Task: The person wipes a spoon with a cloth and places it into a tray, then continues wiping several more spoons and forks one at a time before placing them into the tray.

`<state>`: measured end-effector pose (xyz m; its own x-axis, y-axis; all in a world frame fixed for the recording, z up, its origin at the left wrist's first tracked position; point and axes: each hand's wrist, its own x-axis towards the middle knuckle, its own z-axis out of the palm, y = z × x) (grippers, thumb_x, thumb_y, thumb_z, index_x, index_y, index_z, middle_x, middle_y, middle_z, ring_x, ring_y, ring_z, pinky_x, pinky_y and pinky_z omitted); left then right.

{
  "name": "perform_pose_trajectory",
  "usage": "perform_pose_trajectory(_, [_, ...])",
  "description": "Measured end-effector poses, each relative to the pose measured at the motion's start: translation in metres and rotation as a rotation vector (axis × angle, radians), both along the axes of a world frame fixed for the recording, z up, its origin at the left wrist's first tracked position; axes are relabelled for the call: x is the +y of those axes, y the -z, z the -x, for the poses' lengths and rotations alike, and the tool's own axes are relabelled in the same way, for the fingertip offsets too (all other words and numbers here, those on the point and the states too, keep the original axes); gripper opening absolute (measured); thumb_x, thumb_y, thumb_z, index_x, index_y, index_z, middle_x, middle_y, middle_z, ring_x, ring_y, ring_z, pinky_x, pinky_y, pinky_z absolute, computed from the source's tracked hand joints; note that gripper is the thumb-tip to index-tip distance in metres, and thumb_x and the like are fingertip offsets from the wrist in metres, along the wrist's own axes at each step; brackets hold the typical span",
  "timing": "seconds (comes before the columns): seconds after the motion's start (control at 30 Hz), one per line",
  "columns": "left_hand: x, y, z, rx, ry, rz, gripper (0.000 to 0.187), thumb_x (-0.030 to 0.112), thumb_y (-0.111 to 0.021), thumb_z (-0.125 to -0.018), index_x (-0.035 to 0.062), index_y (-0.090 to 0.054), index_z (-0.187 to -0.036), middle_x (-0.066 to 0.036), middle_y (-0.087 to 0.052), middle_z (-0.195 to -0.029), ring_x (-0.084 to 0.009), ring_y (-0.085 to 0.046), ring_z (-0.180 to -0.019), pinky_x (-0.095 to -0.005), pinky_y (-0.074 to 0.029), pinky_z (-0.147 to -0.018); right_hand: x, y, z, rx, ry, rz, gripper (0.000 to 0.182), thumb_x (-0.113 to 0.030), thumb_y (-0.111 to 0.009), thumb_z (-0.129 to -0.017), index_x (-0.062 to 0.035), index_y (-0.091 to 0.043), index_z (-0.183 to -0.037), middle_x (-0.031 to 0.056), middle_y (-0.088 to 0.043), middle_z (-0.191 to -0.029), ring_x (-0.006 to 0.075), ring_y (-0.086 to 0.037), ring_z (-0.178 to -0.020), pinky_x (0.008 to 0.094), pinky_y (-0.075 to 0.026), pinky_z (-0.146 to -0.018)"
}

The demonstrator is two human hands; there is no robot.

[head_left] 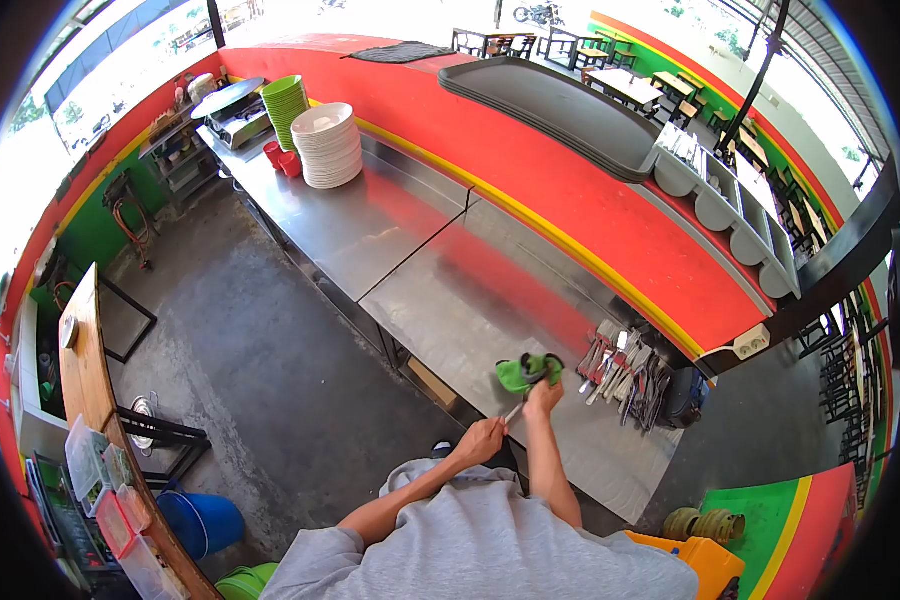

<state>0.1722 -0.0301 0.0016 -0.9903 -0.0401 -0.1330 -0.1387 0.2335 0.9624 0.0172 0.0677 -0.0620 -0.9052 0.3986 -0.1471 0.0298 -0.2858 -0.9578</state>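
My left hand (482, 442) is closed round one end of a slim metal piece of cutlery (513, 412). Its other end runs into a bunched green and dark cloth (513, 376), so whether it is a spoon or a fork is hidden. My right hand (542, 398) grips that cloth, fingers wrapped in its folds, over the near edge of the steel counter (440, 330). Just to the right, a spread pile of cutlery (625, 375) lies on the counter, with handles pointing various ways.
Stacked white plates (328, 150), green plates (286, 108) and red cups (288, 164) stand at the counter's far left. Grey trays (550, 115) and a divided metal holder (720, 200) rest on the red ledge (610, 260). A blue bucket (202, 524) is behind on the left.
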Motion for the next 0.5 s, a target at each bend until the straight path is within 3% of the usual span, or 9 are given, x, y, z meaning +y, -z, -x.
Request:
perform_pose_trajectory(0.03, [-0.001, 0.001, -0.007, 0.035, -0.004, 0.008, 0.038, 0.027, -0.034, -0.099, 0.0026, -0.053, -0.077, -0.017, -0.050, -0.056, -0.0351, -0.054, -0.054, -0.0436, -0.042, -0.055, 0.016, 0.006, 0.020, -0.015, 0.101, -0.040, 0.026, -0.024, -0.058, -0.092, 0.0006, -0.066, -0.097, 0.0056, -0.066, -0.091, 0.0144, -0.060, -0.079, 0.0309, -0.049, -0.070])
perform_pose_trajectory(0.1, [-0.007, 0.005, -0.021, 0.105, -0.015, 0.030, 0.038, 0.028, -0.034, -0.100, 0.0030, -0.052, -0.077, -0.014, -0.048, -0.053, -0.0316, -0.053, -0.052, -0.0422, -0.041, -0.053, 0.042, -0.034, 0.036, -0.118, 0.257, -0.139, 0.024, -0.020, -0.056, -0.089, -0.0007, -0.066, -0.099, 0.0074, -0.066, -0.094, 0.0163, -0.063, -0.078, 0.0330, -0.053, -0.067])
perform_pose_trajectory(0.13, [-0.012, 0.005, -0.020, 0.050, -0.056, -0.026, 0.038, 0.029, -0.034, -0.100, 0.0036, -0.052, -0.077, -0.011, -0.047, -0.052, -0.0274, -0.052, -0.049, -0.0397, -0.040, -0.051, 0.060, -0.026, 0.052, 0.064, 0.237, -0.105, 0.023, -0.018, -0.056, -0.088, -0.0012, -0.065, -0.101, 0.0065, -0.066, -0.095, 0.0162, -0.063, -0.079, 0.0323, -0.053, -0.068])
perform_pose_trajectory(0.17, [-0.017, 0.005, -0.018, -0.007, -0.099, -0.083, 0.038, 0.030, -0.035, -0.100, 0.0042, -0.051, -0.077, -0.009, -0.046, -0.052, -0.0233, -0.050, -0.047, -0.0373, -0.039, -0.048, 0.076, -0.029, 0.058, -0.088, 0.220, -0.049, 0.023, -0.017, -0.056, -0.089, -0.0028, -0.064, -0.104, 0.0043, -0.065, -0.099, 0.0160, -0.063, -0.082, 0.0315, -0.053, -0.072])
perform_pose_trajectory(0.3, [-0.022, -0.006, -0.008, -0.110, -0.210, -0.385, 0.036, 0.034, -0.037, -0.101, 0.0077, -0.049, -0.079, 0.001, -0.041, -0.051, -0.0084, -0.041, -0.042, -0.0263, -0.032, -0.039, 0.086, -0.030, 0.041, 0.013, -0.147, 0.382, 0.034, -0.031, -0.053, -0.094, -0.0081, -0.055, -0.120, 0.0034, -0.060, -0.115, 0.0176, -0.059, -0.103, 0.0355, -0.048, -0.089])
perform_pose_trajectory(0.37, [-0.020, -0.004, -0.005, -0.094, -0.195, -0.528, 0.035, 0.036, -0.038, -0.101, 0.0091, -0.048, -0.081, 0.003, -0.042, -0.051, -0.0062, -0.037, -0.039, -0.0226, -0.029, -0.036, 0.075, -0.026, 0.016, -0.019, -0.385, 0.608, 0.046, -0.042, -0.049, -0.094, -0.0104, -0.048, -0.127, 0.0043, -0.055, -0.125, 0.0194, -0.053, -0.115, 0.0404, -0.043, -0.098])
perform_pose_trajectory(0.43, [-0.019, -0.003, -0.003, -0.076, -0.171, -0.579, 0.036, 0.037, -0.038, -0.100, 0.0088, -0.047, -0.081, 0.002, -0.043, -0.051, -0.0066, -0.038, -0.038, -0.0227, -0.029, -0.036, 0.050, -0.036, -0.017, -0.179, -0.571, 0.721, 0.047, -0.046, -0.046, -0.093, -0.0133, -0.049, -0.128, 0.0027, -0.056, -0.125, 0.0193, -0.054, -0.113, 0.0389, -0.043, -0.097])
perform_pose_trajectory(0.5, [-0.016, 0.003, 0.001, -0.077, -0.188, -0.533, 0.031, 0.030, -0.038, -0.101, 0.0073, -0.049, -0.083, 0.002, -0.043, -0.050, -0.0067, -0.038, -0.039, -0.0233, -0.028, -0.036, 0.025, -0.061, -0.053, -0.206, -0.794, 0.708, 0.045, -0.043, -0.049, -0.094, -0.0087, -0.051, -0.123, 0.0052, -0.059, -0.119, 0.0203, -0.056, -0.110, 0.0389, -0.043, -0.095])
